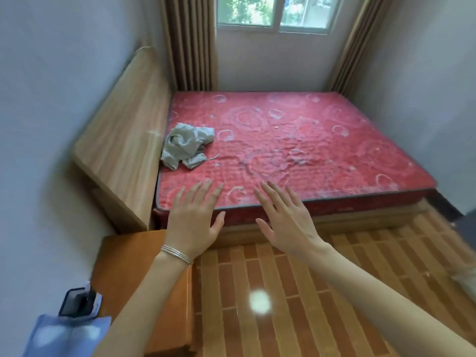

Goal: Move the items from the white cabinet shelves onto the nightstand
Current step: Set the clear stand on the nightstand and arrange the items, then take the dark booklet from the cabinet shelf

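An orange-brown wooden nightstand (pixel 123 258) stands low at the left, beside the bed's head end. My left hand (pixel 193 220), with thin silver bangles on the wrist, is stretched out flat with fingers spread, above the nightstand's far corner and the mattress edge. My right hand (pixel 284 220) is also held out flat with spread fingers, over the bed's near edge. Neither hand holds anything. The white cabinet and its shelves are out of view.
A bed with a red patterned mattress (pixel 296 148) fills the room's middle, with a crumpled grey cloth (pixel 185 145) near its wooden headboard (pixel 123 140). A dark phone-like device (pixel 78 302) sits in a blue chest pocket at bottom left. Brown tiled floor (pixel 296 292) lies ahead; curtains flank a window.
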Demonstrator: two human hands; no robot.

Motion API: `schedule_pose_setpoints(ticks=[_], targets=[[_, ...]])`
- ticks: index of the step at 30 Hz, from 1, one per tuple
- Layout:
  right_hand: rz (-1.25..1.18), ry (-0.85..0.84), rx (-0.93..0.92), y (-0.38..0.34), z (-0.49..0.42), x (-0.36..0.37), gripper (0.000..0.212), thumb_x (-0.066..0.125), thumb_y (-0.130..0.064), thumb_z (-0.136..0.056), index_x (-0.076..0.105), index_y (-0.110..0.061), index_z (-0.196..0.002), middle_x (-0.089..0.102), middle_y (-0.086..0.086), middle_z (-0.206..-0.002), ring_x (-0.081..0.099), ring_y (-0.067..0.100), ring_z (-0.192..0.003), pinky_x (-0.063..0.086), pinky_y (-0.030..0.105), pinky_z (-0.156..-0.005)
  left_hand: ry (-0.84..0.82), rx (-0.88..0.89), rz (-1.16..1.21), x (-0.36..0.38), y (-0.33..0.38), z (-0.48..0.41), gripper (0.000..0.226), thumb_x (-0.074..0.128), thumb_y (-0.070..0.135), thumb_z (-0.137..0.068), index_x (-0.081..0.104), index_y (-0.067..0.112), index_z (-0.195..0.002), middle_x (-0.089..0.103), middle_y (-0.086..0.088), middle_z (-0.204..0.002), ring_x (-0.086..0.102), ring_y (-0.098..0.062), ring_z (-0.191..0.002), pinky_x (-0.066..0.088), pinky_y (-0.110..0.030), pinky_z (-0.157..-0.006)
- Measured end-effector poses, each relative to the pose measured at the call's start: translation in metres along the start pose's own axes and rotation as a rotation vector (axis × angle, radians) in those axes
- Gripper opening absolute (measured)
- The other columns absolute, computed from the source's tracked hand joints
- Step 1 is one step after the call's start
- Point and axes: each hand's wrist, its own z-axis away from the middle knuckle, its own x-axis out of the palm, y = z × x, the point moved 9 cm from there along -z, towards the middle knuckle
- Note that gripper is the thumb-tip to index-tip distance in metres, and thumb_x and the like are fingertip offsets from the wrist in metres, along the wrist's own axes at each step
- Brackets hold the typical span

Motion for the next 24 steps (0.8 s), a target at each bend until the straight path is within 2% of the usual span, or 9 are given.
schedule_pose_setpoints(ticks=[5, 11, 17, 24], targets=[[0.031, -0.044, 0.321, 0.1, 0.125, -0.022, 0.058, 0.04, -0.041, -0.087, 0.044, -0.011, -0.137, 0.048, 0.008, -0.139, 0.04, 0.022, -0.133, 0.034, 0.045, -0.108, -0.092, 0.3, 0.081, 0.034, 0.148, -0.014, 0.055, 0.04, 0.044, -0.084, 0.057, 0.017, -0.128, 0.06, -0.009, -0.125, 0.057, -0.029, -0.11, 0.045, -0.046, -0.093], [0.13, -0.141, 0.71, 0.193, 0.332, -0.063, 0.058, 0.038, -0.045, -0.086, 0.048, -0.015, -0.134, 0.053, 0.005, -0.135, 0.046, 0.02, -0.128, 0.038, 0.043, -0.105, -0.209, 0.65, 0.211, 0.062, 0.357, 0.022, 0.053, 0.042, 0.042, -0.077, 0.064, 0.018, -0.119, 0.065, -0.006, -0.117, 0.061, -0.027, -0.105, 0.049, -0.044, -0.088], [0.224, -0.125, 1.003, 0.229, 0.518, -0.13, 0.055, 0.037, -0.048, -0.086, 0.053, -0.019, -0.129, 0.058, 0.001, -0.128, 0.053, 0.019, -0.12, 0.041, 0.041, -0.101, -0.219, 0.971, 0.328, 0.054, 0.544, 0.087, 0.048, 0.049, 0.039, -0.075, 0.065, 0.021, -0.117, 0.065, -0.002, -0.113, 0.061, -0.025, -0.106, 0.049, -0.044, -0.089], [0.355, -0.1, 1.23, 0.247, 0.681, -0.21, 0.056, 0.037, -0.049, -0.087, 0.052, -0.018, -0.131, 0.057, 0.001, -0.129, 0.053, 0.019, -0.12, 0.039, 0.039, -0.102, -0.115, 1.216, 0.41, 0.008, 0.72, 0.146, 0.052, 0.038, 0.045, -0.08, 0.063, 0.021, -0.118, 0.065, -0.002, -0.114, 0.059, -0.025, -0.109, 0.046, -0.045, -0.092]])
